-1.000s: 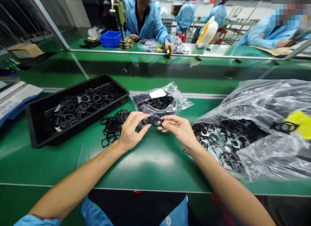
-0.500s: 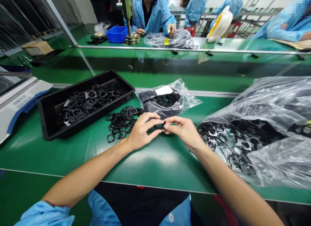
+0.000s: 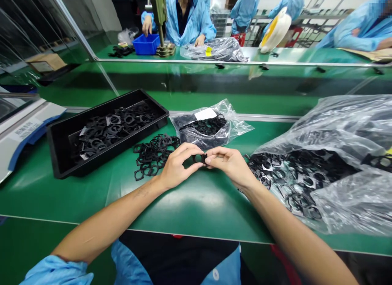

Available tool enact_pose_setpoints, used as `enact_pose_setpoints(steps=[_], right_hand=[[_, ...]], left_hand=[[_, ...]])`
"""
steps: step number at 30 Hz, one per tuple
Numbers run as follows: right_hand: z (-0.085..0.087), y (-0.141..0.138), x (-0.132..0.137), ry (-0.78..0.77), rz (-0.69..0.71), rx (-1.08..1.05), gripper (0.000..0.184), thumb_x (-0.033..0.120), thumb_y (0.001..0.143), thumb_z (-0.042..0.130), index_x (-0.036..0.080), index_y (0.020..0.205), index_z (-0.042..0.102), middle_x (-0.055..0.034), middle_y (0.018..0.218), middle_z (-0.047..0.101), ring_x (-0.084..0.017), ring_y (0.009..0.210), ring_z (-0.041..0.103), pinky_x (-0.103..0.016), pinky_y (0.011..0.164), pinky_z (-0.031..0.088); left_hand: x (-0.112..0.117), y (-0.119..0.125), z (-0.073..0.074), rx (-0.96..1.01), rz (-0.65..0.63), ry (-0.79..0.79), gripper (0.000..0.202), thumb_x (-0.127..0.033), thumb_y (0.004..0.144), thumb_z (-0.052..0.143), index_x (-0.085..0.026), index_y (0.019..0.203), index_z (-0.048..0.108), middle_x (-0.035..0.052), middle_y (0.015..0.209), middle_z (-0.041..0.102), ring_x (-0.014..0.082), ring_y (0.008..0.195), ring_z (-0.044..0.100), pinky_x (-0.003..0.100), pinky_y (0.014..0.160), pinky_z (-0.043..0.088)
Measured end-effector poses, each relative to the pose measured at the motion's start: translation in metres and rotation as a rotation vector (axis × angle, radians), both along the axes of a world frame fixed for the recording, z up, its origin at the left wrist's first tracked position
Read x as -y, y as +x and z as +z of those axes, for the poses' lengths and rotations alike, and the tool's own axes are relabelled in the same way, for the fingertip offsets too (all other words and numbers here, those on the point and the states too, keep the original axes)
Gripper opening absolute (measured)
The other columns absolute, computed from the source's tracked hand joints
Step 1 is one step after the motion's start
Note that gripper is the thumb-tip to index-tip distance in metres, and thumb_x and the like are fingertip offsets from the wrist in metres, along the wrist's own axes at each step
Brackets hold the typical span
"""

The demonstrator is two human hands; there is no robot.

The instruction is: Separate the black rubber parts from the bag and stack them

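Between my two hands is a small black ring-shaped part [image 3: 199,159], held above the green table. My left hand [image 3: 179,164] has its fingers closed around the part's left side, thumb below. The fingertips of my right hand [image 3: 229,162] pinch its right end and cover some of it. Left of my hands lies a loose pile of black ring-shaped parts [image 3: 154,154]. Just behind them rests a clear plastic bag [image 3: 216,134] with more black parts and a white label. A large open plastic bag [image 3: 343,125] on the right spills black and silvery parts [image 3: 294,183].
A black tray [image 3: 112,158] full of black parts sits at the left. Beside it stands a white and blue machine [image 3: 27,132]. Across the table are a co-worker in blue [image 3: 194,19], a green press [image 3: 161,23] and a blue bin [image 3: 146,44].
The black part has been tilted so its round opening shows more. Across the table, the co-worker's hand has moved over to the blue bin. My hands have barely shifted.
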State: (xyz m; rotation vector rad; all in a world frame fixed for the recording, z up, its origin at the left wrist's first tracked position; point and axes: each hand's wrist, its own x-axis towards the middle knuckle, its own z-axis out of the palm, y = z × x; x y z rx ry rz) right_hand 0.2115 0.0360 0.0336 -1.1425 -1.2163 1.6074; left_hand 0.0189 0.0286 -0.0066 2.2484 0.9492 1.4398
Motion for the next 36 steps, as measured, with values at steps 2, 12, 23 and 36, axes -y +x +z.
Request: enact_pose_setpoints(steps=[2,12,23,36], right_hand=[[-0.0002,0.0001,0.0001,-0.003,-0.002,-0.004,0.028,0.030,0.056,0.090,0.016,0.075,0.075,-0.0002,0.068,0.069,-0.012,0.063,0.063,-0.027,0.066,0.054],[-0.0004,0.0005,0.0004,-0.012,0.003,-0.030,0.028,0.029,0.056,0.090,0.017,0.076,0.075,0.0006,0.067,0.069,-0.011,0.063,0.063,-0.025,0.065,0.053],[-0.0001,-0.0032,0.0030,0.155,-0.011,0.098,0.040,0.047,0.058,0.090,0.017,0.072,0.068,0.0003,0.069,0.065,-0.012,0.061,0.060,-0.027,0.063,0.052],[0.0012,-0.0014,0.0061,0.472,-0.108,0.293,0.037,0.054,0.068,0.082,0.020,0.076,0.070,-0.0048,0.081,0.072,-0.021,0.076,0.067,-0.033,0.071,0.056]], left_hand=[[0.0001,0.0000,0.0003,0.004,0.002,0.006,0.024,-0.022,0.087,0.071,-0.019,0.110,0.066,0.0084,0.103,0.068,0.0196,0.100,0.065,0.036,0.090,0.055],[0.0003,0.0002,0.0011,0.001,-0.021,-0.005,0.023,-0.023,0.089,0.069,-0.021,0.112,0.068,0.0070,0.103,0.067,0.0183,0.097,0.066,0.035,0.088,0.056],[0.0026,0.0016,0.0027,-0.004,-0.012,0.032,0.027,-0.024,0.089,0.069,-0.021,0.115,0.065,0.0076,0.106,0.065,0.0190,0.099,0.064,0.035,0.088,0.056],[-0.0014,-0.0015,0.0067,0.130,0.075,-0.062,0.006,-0.019,0.090,0.063,-0.018,0.086,0.059,0.0049,0.091,0.065,0.0170,0.091,0.064,0.031,0.083,0.052]])
